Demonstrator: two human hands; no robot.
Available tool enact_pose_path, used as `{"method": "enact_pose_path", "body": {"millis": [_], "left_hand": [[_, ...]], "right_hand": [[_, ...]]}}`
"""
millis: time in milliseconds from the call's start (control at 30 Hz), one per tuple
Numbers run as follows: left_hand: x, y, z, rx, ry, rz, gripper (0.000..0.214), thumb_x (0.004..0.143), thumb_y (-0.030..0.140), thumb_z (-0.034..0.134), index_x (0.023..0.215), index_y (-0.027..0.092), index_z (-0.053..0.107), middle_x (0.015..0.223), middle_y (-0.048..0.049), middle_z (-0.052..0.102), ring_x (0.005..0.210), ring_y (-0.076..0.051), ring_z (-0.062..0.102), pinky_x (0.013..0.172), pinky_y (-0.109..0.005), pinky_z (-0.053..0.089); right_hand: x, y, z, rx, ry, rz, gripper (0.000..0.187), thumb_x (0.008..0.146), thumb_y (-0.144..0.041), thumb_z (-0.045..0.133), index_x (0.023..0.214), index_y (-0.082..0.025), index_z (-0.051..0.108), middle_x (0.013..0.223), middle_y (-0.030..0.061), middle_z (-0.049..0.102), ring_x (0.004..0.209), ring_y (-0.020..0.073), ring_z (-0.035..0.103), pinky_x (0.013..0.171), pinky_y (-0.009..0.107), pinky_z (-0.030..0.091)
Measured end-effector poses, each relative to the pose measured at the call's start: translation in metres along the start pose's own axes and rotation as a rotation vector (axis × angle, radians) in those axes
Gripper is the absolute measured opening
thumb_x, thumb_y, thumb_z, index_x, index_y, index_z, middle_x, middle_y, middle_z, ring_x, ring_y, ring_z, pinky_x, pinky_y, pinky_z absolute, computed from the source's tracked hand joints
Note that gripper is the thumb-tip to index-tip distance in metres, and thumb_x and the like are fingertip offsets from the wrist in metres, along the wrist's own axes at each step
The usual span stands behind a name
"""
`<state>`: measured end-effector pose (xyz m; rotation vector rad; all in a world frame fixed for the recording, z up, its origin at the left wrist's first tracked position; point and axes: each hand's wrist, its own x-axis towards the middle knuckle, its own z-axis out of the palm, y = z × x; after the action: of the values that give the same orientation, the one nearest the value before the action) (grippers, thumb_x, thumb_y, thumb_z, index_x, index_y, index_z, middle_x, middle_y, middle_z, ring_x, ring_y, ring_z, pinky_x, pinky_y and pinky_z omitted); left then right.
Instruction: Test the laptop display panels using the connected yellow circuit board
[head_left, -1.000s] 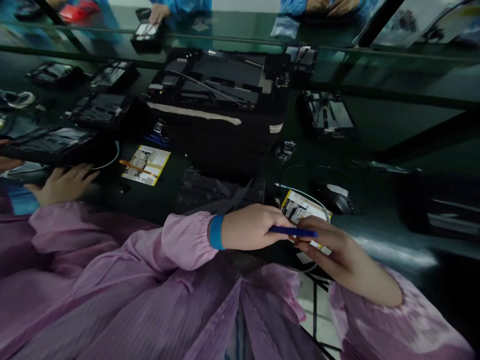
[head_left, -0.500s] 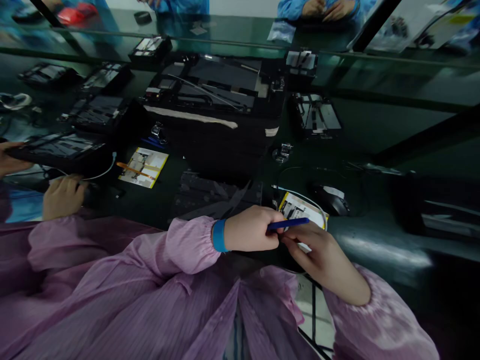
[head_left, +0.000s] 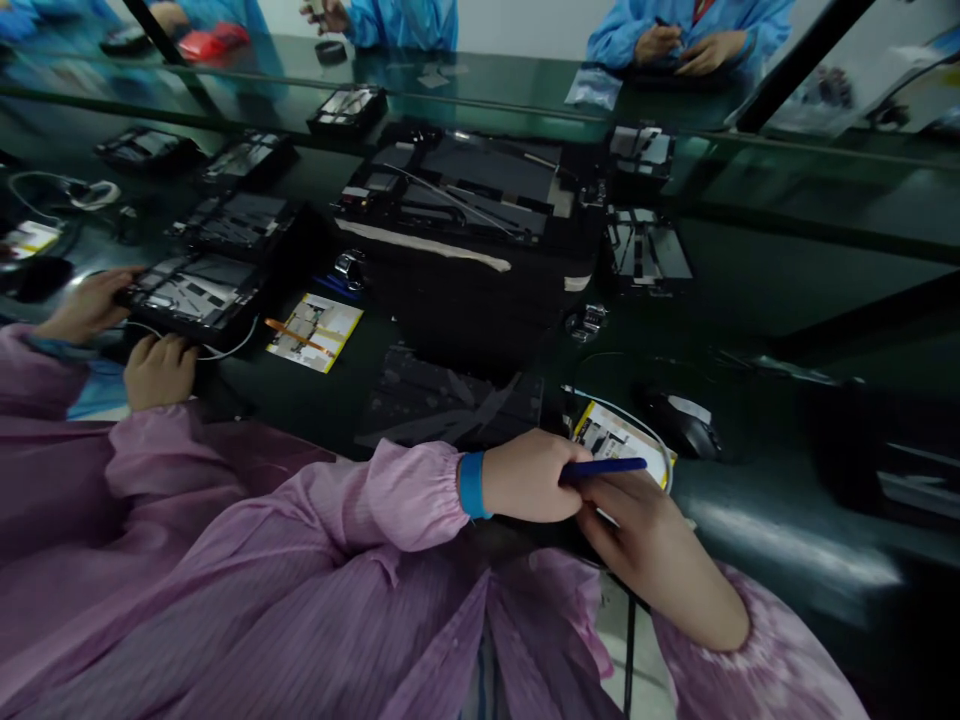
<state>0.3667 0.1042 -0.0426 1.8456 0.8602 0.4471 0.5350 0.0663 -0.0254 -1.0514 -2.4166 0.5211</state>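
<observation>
My left hand (head_left: 529,478) is closed around one end of a blue plastic pry tool (head_left: 604,467). The tool's far end lies over the fingers of my right hand (head_left: 645,540). Those fingers pinch the lower edge of a flat white pack with yellow edging (head_left: 619,440), and part of the pack is hidden behind them. A thin white cable (head_left: 637,412) curves along its top edge. A blue wrist band (head_left: 471,485) circles my left wrist, and pink striped sleeves cover both arms.
A stack of black trays (head_left: 465,300) holding tablet parts stands ahead on the dark green table (head_left: 757,270), with opened device housings around it. A black computer mouse (head_left: 682,425) lies right of my hands. At left, a co-worker's hands (head_left: 157,370) rest by a device.
The whole scene has shifted slightly in view as my head moved. My hands keep the same hold. The co-worker's hands at left have moved onto the device.
</observation>
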Motion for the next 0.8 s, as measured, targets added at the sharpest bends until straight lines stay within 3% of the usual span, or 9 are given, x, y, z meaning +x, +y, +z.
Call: {"method": "enact_pose_path", "body": {"millis": [267, 400, 467, 500, 600, 633, 700, 733, 800], "left_hand": [[-0.002, -0.002, -0.003, -0.096, -0.019, -0.001, 0.012, 0.066, 0.011, 0.062, 0.069, 0.016, 0.052, 0.065, 0.0029, 0.053, 0.061, -0.011, 0.049, 0.06, -0.022, 0.039], [-0.02, 0.001, -0.029, -0.05, 0.064, -0.005, 0.012, 0.072, 0.018, 0.061, 0.084, 0.015, 0.06, 0.079, -0.0015, 0.06, 0.06, -0.01, 0.051, 0.058, -0.022, 0.043], [-0.039, -0.006, -0.053, 0.038, 0.194, -0.07, 0.02, 0.078, 0.024, 0.057, 0.094, 0.015, 0.063, 0.088, -0.0048, 0.063, 0.065, -0.012, 0.056, 0.06, -0.023, 0.046], [-0.05, -0.013, -0.066, 0.138, 0.319, -0.141, 0.022, 0.08, 0.027, 0.055, 0.095, 0.015, 0.064, 0.093, -0.0064, 0.063, 0.072, -0.014, 0.059, 0.066, -0.024, 0.049], [-0.081, -0.044, -0.103, 0.545, 0.711, -0.496, 0.037, 0.08, 0.037, 0.056, 0.108, 0.012, 0.062, 0.108, -0.013, 0.062, 0.099, -0.026, 0.061, 0.089, -0.036, 0.048], [-0.089, -0.056, -0.113, 0.613, 0.743, -0.638, 0.044, 0.079, 0.041, 0.057, 0.111, 0.01, 0.06, 0.11, -0.0153, 0.062, 0.103, -0.029, 0.06, 0.091, -0.039, 0.047], [-0.1, -0.076, -0.126, 0.607, 0.66, -0.834, 0.046, 0.077, 0.047, 0.059, 0.104, 0.01, 0.062, 0.101, -0.0156, 0.065, 0.1, -0.032, 0.061, 0.087, -0.04, 0.047], [-0.103, -0.083, -0.13, 0.554, 0.605, -0.883, 0.043, 0.076, 0.048, 0.06, 0.098, 0.011, 0.062, 0.094, -0.0137, 0.066, 0.096, -0.031, 0.063, 0.084, -0.038, 0.048], [-0.106, -0.091, -0.133, 0.428, 0.558, -0.894, 0.033, 0.074, 0.044, 0.062, 0.086, 0.014, 0.061, 0.083, -0.0084, 0.066, 0.085, -0.027, 0.064, 0.077, -0.033, 0.048]], "right_hand": [[0.002, 0.0, -0.001, 0.046, 0.074, -0.012, 0.016, 0.09, -0.014, 0.047, 0.078, -0.019, 0.056, 0.073, 0.0036, 0.062, 0.066, 0.0154, 0.059, 0.061, 0.028, 0.048], [-0.012, 0.023, -0.005, 0.007, 0.199, 0.137, 0.013, 0.091, -0.021, 0.05, 0.081, -0.02, 0.057, 0.075, 0.0026, 0.063, 0.068, 0.0164, 0.061, 0.061, 0.028, 0.048], [-0.023, 0.034, -0.004, -0.121, 0.356, 0.286, 0.011, 0.092, -0.027, 0.05, 0.088, -0.02, 0.058, 0.08, 0.0045, 0.064, 0.073, 0.0195, 0.062, 0.064, 0.031, 0.048], [-0.028, 0.036, -0.002, -0.232, 0.472, 0.359, 0.013, 0.091, -0.029, 0.052, 0.095, -0.018, 0.058, 0.087, 0.0075, 0.064, 0.08, 0.0229, 0.062, 0.069, 0.035, 0.048], [-0.034, 0.027, 0.016, -0.548, 0.771, 0.371, 0.031, 0.085, -0.025, 0.059, 0.113, -0.014, 0.054, 0.102, 0.0152, 0.06, 0.099, 0.032, 0.057, 0.082, 0.046, 0.044], [-0.032, 0.02, 0.025, -0.557, 0.773, 0.304, 0.029, 0.084, -0.022, 0.06, 0.112, -0.015, 0.054, 0.1, 0.0142, 0.059, 0.098, 0.0311, 0.056, 0.082, 0.045, 0.044], [-0.023, 0.005, 0.046, -0.408, 0.598, 0.181, 0.014, 0.086, -0.018, 0.055, 0.101, -0.018, 0.055, 0.091, 0.0087, 0.06, 0.088, 0.0246, 0.057, 0.077, 0.04, 0.045], [-0.017, -0.001, 0.056, -0.333, 0.483, 0.164, 0.009, 0.089, -0.019, 0.052, 0.097, -0.018, 0.055, 0.087, 0.0072, 0.06, 0.083, 0.0227, 0.056, 0.075, 0.038, 0.045], [-0.004, -0.009, 0.075, -0.274, 0.325, 0.232, 0.016, 0.093, -0.026, 0.046, 0.1, -0.016, 0.056, 0.087, 0.0085, 0.061, 0.081, 0.0231, 0.055, 0.073, 0.039, 0.046]]}}
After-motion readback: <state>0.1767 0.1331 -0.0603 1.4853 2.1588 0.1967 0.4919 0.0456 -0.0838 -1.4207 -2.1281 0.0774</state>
